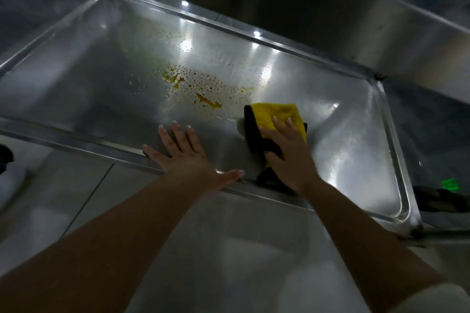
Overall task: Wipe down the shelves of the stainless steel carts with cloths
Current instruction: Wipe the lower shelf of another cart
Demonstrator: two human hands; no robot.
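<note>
A stainless steel cart shelf point(89, 79) with a raised rim fills the view. An orange-yellow spill with many droplets point(203, 89) lies near its middle. My right hand point(287, 152) presses flat on a yellow cloth with black edging point(277, 115), just right of the spill and near the front rim. My left hand point(188, 157) rests flat with fingers spread on the shelf's front edge, holding nothing.
A steel surface rises behind the shelf at the top right point(381, 33). Tiled floor point(76, 198) shows below the front rim. A dark object with a green mark point(447, 193) lies past the shelf's right corner. A white object point(10, 175) sits at the left edge.
</note>
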